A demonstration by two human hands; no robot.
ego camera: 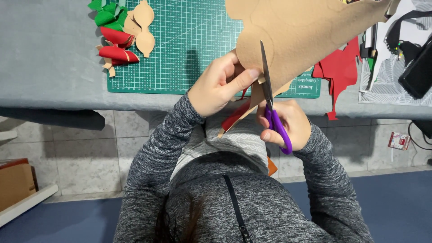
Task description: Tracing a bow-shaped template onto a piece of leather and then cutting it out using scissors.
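Left hand [220,85] pinches the tan felt sheet [301,31] above the bench edge; right hand [285,123] grips purple scissors [272,108] mid-cut, several cut shapes [121,31] already lie on the green mat [193,45], much sheet left

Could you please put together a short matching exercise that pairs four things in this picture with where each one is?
Things:
1. scissors
2. tan sheet
3. cutting mat
4. red and green cut pieces

Places:
A. flat on the grey table
B. in the right hand
C. piled at the mat's left edge
D. pinched by the left hand

Pairs: 1-B, 2-D, 3-A, 4-C
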